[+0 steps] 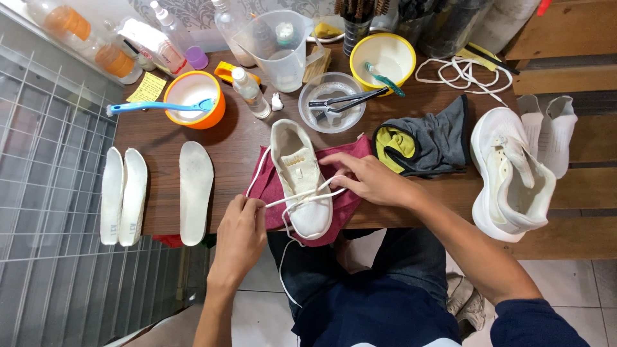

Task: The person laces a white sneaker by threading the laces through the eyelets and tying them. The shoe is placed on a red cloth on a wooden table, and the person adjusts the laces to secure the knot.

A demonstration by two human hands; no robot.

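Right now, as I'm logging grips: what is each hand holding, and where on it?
Left hand pinches the white shoelace near one end; right hand fingers grip its loop over the white shoe.

dark brown wooden bench, grain running left to right, surface worn. white wire grid rack stands against its left end, reaching from the far wall down to the floor. behind the bench, a wall with grey ornamental patterned covering. to the right, lighter brown wooden planks, stacked in horizontal steps, sit level with the bench edge. floor of pale grey tiles with thin grout lines. light even and soft, shadows short and faint.
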